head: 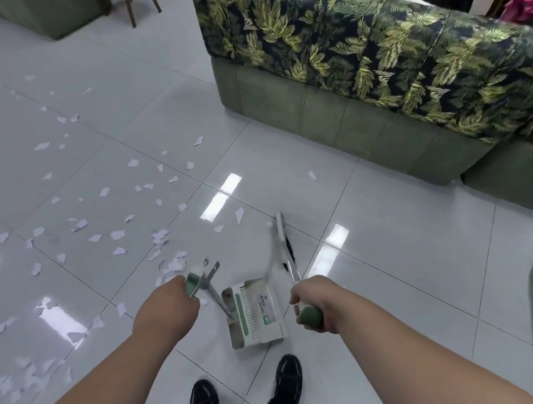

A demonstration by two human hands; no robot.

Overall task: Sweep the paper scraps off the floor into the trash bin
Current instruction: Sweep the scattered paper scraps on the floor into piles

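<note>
Left hand [169,306]: fingers curled tight round the green grip of the dustpan [256,311] handle; thin metal shaft slants down from the grip to the pan. The pan, white ribbed plastic with a green stripe, sits on the floor [384,245] between the two hands, just ahead of the shoes [289,376].

Right hand [312,299]: fist wrapped round the rounded green end of the broom [279,245]; pale shaft runs forward from the hand, blurred; dark bristles at the far end, low to the tiles.

Paper scraps [160,239]: small, white, flat, torn to ragged angles; thickest cluster just ahead of the left hand, the rest spread well out to its left and behind it; a few lie ahead between the hands.

Floor: glossy pale grey tiles, square, with bright reflections.

Sofa [369,65]: far ahead of the right hand; green base, dark cover with a yellow-green leaf print.

Count: one dustpan; one broom; two black shoes; scraps too many to count, several dozen.
</note>
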